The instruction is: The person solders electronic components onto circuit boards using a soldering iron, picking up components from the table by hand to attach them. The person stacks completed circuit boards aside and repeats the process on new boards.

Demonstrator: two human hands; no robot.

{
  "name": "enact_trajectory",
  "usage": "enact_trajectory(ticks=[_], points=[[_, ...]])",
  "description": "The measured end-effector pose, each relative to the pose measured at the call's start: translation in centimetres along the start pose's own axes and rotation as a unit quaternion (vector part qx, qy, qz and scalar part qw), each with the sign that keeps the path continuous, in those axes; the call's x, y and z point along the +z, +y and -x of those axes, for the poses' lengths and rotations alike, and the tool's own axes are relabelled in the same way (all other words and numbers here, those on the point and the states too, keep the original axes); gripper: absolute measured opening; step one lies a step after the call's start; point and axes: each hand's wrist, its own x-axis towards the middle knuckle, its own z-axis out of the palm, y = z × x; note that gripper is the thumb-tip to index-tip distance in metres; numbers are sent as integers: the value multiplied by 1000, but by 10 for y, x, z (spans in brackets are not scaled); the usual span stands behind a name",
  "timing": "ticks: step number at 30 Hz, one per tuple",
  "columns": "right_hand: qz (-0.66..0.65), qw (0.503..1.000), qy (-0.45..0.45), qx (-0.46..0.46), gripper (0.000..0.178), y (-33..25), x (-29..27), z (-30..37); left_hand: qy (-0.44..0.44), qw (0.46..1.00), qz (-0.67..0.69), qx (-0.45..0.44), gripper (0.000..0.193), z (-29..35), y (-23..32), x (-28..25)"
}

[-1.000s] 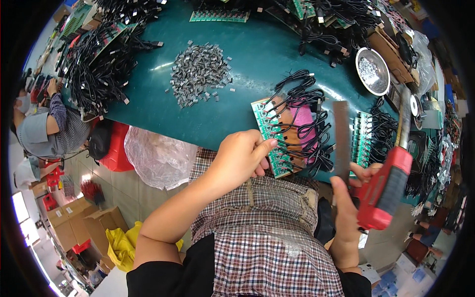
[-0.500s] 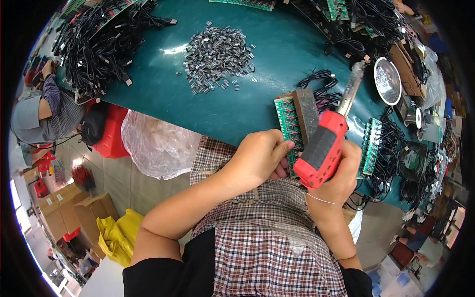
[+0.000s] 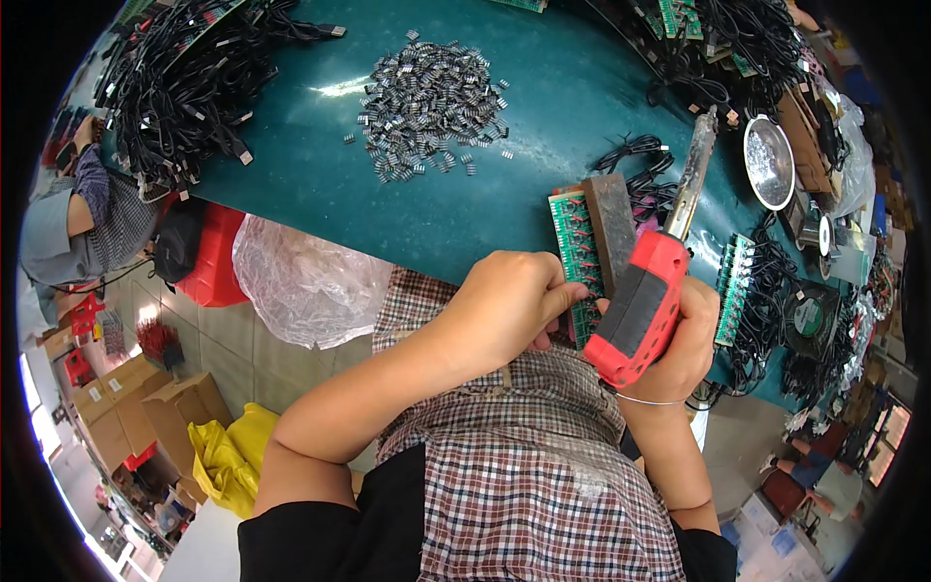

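Note:
A red and black soldering gun (image 3: 640,310) with a long metal barrel is gripped in my right hand (image 3: 687,339), its tip pointing up and away over the table. My left hand (image 3: 514,306) is closed in a pinch at the left edge of a green circuit board strip (image 3: 576,242), thumb against the edge. Whatever lies between those fingers is hidden. The strip, with short red wires along it, leans by a dark rectangular block (image 3: 608,228). A pile of small black parts with metal pins (image 3: 432,107) is spread farther back.
Black cable bundles (image 3: 184,97) heap at the far left, more (image 3: 737,39) at the far right. To the right are a metal bowl (image 3: 769,163), a solder spool (image 3: 825,235) and another green board strip (image 3: 734,291). A person (image 3: 87,223) sits at the left.
The view has shifted slightly. My right hand and the soldering gun have moved a little to the right, with the barrel still pointing away. My left hand stays pinched at the board's edge.

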Motion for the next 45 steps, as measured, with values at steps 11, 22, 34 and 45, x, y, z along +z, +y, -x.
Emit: enact_trajectory(ticks=[11,22,34,45], points=[[-81,994,-36,68,57,-3,-43,6,381,741,-469,292,17,-51,-19,-56],[-266,928,-95,243,61,-12,-99,23,344,852,-336,206,11,-41,-6,-50],[-380,869,-194,250,48,-15,-108,14,199,967,158,33,15,-11,-6,-27],[-421,834,-271,232,49,-7,-96,17,193,959,205,20,9,-19,-2,-25]])
